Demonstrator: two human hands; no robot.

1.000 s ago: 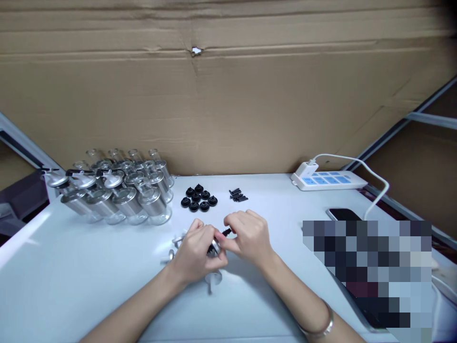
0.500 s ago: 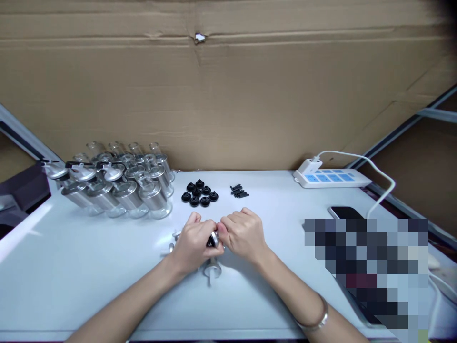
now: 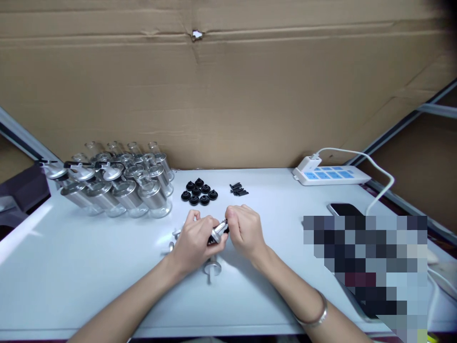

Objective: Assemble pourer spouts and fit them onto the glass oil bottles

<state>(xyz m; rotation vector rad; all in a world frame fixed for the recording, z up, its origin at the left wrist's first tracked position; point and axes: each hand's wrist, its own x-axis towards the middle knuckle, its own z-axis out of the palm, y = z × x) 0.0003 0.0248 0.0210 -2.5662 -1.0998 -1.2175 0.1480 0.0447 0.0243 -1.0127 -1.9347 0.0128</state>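
My left hand [image 3: 195, 240] is closed around a silver pourer top [image 3: 220, 231] with a black part under its cap. The spout points up and right towards my right hand [image 3: 246, 232]. That hand is curled closed, its thumb at the spout's tip beside a small dark piece; what its fingers grip is hidden. More silver pourer tops [image 3: 213, 267] lie on the table under and beside my left hand, partly covered by it. Beyond the hands are several black ribbed stoppers [image 3: 195, 191] in a cluster and a small pile of short black pieces [image 3: 238, 189].
Several glass bottles with metal sleeves [image 3: 128, 195] stand at the left, and some in front carry silver pourers. At the back right lies a white power strip [image 3: 332, 176] with a plugged-in cable. A phone [image 3: 345, 209] rests at the right beside a blurred-out area. Cardboard [image 3: 228, 95] walls the back.
My right hand has shifted slightly right, away from the left fingers. The silver spout in my left hand now shows and points up and right.
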